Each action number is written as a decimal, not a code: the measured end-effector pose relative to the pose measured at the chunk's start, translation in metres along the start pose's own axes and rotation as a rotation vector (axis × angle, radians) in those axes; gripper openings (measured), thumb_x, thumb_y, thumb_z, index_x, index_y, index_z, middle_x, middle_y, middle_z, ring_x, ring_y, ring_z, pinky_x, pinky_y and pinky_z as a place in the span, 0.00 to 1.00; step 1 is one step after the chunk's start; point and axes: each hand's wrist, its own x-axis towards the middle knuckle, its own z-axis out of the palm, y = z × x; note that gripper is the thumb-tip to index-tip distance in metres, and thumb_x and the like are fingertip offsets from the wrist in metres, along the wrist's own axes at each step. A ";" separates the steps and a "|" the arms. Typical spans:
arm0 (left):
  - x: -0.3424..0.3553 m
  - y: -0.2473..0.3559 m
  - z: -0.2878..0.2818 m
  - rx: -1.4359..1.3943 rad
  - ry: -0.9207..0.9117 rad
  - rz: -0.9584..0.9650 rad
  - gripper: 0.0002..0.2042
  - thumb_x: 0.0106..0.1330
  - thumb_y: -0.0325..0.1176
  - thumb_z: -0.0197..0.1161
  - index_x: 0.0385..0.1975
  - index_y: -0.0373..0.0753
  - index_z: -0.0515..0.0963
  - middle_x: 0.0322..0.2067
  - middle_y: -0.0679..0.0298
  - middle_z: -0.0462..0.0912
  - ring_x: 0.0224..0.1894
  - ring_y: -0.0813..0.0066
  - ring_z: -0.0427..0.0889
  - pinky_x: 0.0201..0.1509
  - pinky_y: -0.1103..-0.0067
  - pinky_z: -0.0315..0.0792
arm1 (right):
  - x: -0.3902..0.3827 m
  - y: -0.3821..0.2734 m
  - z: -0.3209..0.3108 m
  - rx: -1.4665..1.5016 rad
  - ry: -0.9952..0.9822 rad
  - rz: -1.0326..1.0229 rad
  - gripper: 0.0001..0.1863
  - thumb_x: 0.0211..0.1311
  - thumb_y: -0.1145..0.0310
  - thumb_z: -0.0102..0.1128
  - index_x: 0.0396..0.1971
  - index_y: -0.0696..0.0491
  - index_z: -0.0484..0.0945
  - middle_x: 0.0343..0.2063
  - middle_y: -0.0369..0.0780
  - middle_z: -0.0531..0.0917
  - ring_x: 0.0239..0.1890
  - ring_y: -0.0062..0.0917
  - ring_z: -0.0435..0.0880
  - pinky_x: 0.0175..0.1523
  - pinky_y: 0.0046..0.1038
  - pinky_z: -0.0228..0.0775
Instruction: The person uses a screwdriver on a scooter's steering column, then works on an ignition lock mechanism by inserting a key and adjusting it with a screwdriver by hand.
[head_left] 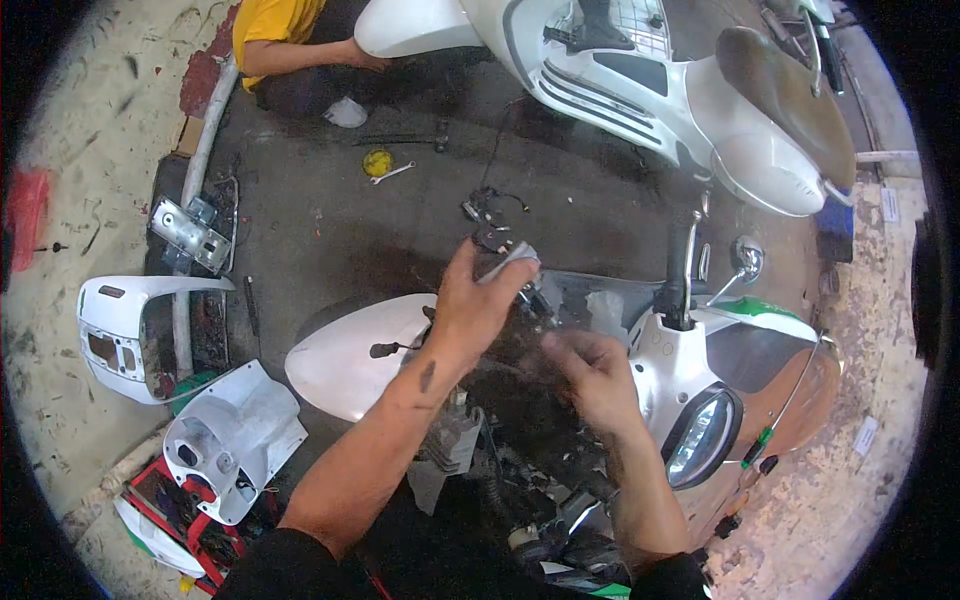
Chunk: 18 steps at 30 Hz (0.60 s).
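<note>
My left hand (478, 307) is closed around a small metal-and-black mechanical part (537, 303). Its exact kind does not show, and the fingers partly cover it. Just right of that part is my right hand (597, 378), its fingers curled in and blurred. Whatever they pinch, if anything, I cannot make out. Both hands are above a partly stripped white scooter. Its front end with the headlight (702, 440) lies to the right, and a white rounded body panel (350, 358) to the left. Beyond my left hand, a small cluster of dark wired parts (484, 210) lies on the floor.
A white scooter (640, 105) stands at the far side, with a yellow-sleeved person's hand (365, 57) touching its front fender. A wrench (392, 173) lies beside a yellow round object (377, 162). White panels (232, 430) and a metal bracket (190, 236) are on the left.
</note>
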 end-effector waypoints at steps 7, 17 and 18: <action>-0.009 0.000 -0.009 0.043 -0.022 0.090 0.20 0.54 0.34 0.67 0.45 0.34 0.74 0.39 0.61 0.79 0.41 0.74 0.76 0.48 0.77 0.69 | 0.008 0.003 0.004 0.405 -0.134 0.299 0.19 0.65 0.54 0.56 0.29 0.57 0.81 0.21 0.34 0.79 0.21 0.16 0.71 0.25 0.21 0.60; -0.006 0.001 0.001 0.224 -0.081 0.339 0.22 0.51 0.35 0.69 0.45 0.35 0.73 0.39 0.61 0.78 0.42 0.72 0.76 0.49 0.75 0.69 | 0.008 0.032 0.000 0.342 0.023 0.044 0.19 0.62 0.53 0.61 0.25 0.55 0.82 0.22 0.31 0.78 0.22 0.12 0.67 0.29 0.18 0.58; -0.005 0.004 0.001 0.219 -0.079 0.340 0.22 0.51 0.35 0.69 0.45 0.35 0.73 0.39 0.61 0.78 0.42 0.72 0.76 0.49 0.75 0.69 | 0.007 0.027 -0.001 0.336 0.023 0.043 0.19 0.62 0.53 0.61 0.25 0.55 0.82 0.22 0.31 0.78 0.22 0.12 0.67 0.29 0.18 0.58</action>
